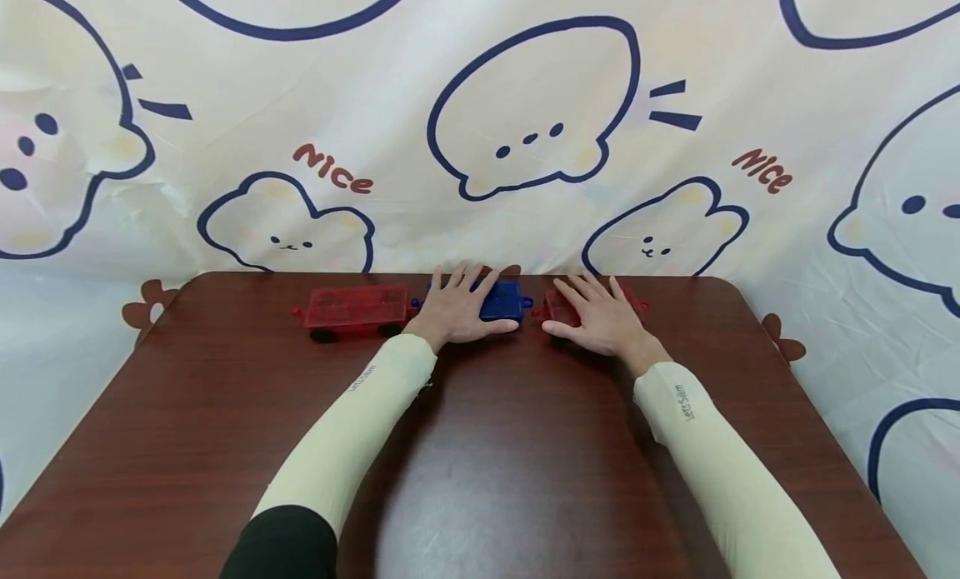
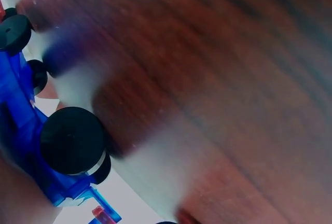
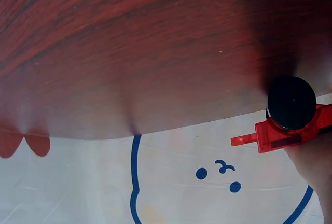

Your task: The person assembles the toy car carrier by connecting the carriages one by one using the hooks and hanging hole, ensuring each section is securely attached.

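Three toy cars stand in a row near the far edge of a dark brown table (image 1: 480, 462): a long red car (image 1: 358, 306) on the left, a blue car (image 1: 501, 301) in the middle and a second red car (image 1: 561, 308) on the right. Only the head view takes in the whole row; the left wrist view, close in, shows black wheels (image 2: 72, 140) under the blue car and a red piece (image 2: 101, 214) overlapping its blue loop (image 2: 108, 207) (whether the two are hooked, I cannot tell). From the right wrist, a black wheel (image 3: 291, 102) and a slim red tab (image 3: 244, 140) stand out on the second red car, details that the right hand (image 1: 603, 322) partly covers from above.

Both hands are spread, fingers well extended, and they are apart from each other. The left hand (image 1: 459, 308) lies over the blue car, its thumb pointing inward along the car's near side; the right hand lies over the second red car in much the same way, thumb towards the gap between the cars. The long red car stands just beside the left hand.

All three cars look box-like, and the long red car is see-through (what, if anything, lies within is too hard to make out). Behind the table hangs a pale printed cloth (image 1: 405, 104), and pale sleeves (image 1: 352, 429) cover the forearms.
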Action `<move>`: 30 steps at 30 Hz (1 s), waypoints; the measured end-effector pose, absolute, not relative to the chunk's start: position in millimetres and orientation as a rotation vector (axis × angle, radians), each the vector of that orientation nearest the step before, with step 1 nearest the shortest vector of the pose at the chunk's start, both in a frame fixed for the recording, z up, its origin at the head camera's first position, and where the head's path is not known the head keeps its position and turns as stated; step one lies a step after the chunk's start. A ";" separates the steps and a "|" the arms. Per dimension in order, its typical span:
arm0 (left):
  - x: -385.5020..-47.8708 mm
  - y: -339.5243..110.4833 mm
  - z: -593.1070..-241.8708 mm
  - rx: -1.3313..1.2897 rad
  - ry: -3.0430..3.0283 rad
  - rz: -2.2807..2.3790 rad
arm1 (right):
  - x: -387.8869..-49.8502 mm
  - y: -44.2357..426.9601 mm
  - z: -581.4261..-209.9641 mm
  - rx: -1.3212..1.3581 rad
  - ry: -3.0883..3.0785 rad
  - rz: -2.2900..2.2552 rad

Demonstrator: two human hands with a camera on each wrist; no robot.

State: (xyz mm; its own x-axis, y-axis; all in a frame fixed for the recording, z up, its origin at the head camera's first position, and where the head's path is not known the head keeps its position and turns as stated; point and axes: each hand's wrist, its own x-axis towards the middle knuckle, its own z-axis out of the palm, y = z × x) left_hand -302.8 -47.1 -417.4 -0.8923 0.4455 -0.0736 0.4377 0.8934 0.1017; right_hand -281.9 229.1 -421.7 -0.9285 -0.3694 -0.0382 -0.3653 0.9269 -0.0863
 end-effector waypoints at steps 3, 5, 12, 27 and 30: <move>-303.0 -47.9 -419.2 0.684 2.958 0.091 | -281.4 227.4 -423.2 -0.573 3.032 -0.109; -303.4 -47.9 -420.3 0.681 2.955 0.081 | -281.5 226.2 -424.5 -0.571 3.039 -0.101; -305.4 -47.2 -422.9 0.700 2.966 0.082 | -283.8 224.4 -426.5 -0.545 3.067 -0.082; -306.9 -51.8 -422.7 0.715 2.969 0.221 | -284.4 222.7 -426.2 -0.529 3.088 -0.081; -306.2 -52.8 -422.3 0.716 2.977 0.246 | -285.6 222.2 -426.0 -0.519 3.092 -0.080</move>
